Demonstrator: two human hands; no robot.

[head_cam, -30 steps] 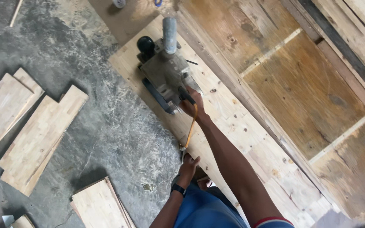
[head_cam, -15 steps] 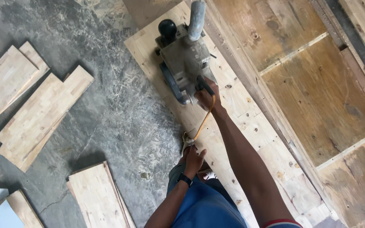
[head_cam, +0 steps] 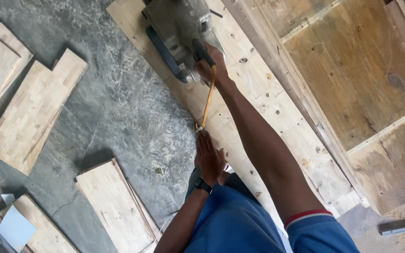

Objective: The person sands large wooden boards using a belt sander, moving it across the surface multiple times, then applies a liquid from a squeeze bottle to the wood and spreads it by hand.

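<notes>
A grey power planer (head_cam: 176,33) rests on a long pale wooden board (head_cam: 277,117) that lies on the floor. My right hand (head_cam: 210,65) is stretched forward and grips the planer's black rear handle. An orange cord (head_cam: 207,105) runs back from that handle to the board's near edge. My left hand (head_cam: 209,157), with a dark watch at the wrist, rests flat by the board's edge close to the cord's lower end, fingers together and pointing forward. The planer's front is cut off by the top of the view.
Several short pale wood panels (head_cam: 31,112) lie on the grey concrete floor (head_cam: 123,107) to the left, one (head_cam: 113,206) close to my knee. A large brown plywood panel with battens (head_cam: 352,79) lies along the board's right side.
The planer has moved farther forward along the board with my right arm stretching out. My left hand has flattened by the board's edge. The view has shifted down.
</notes>
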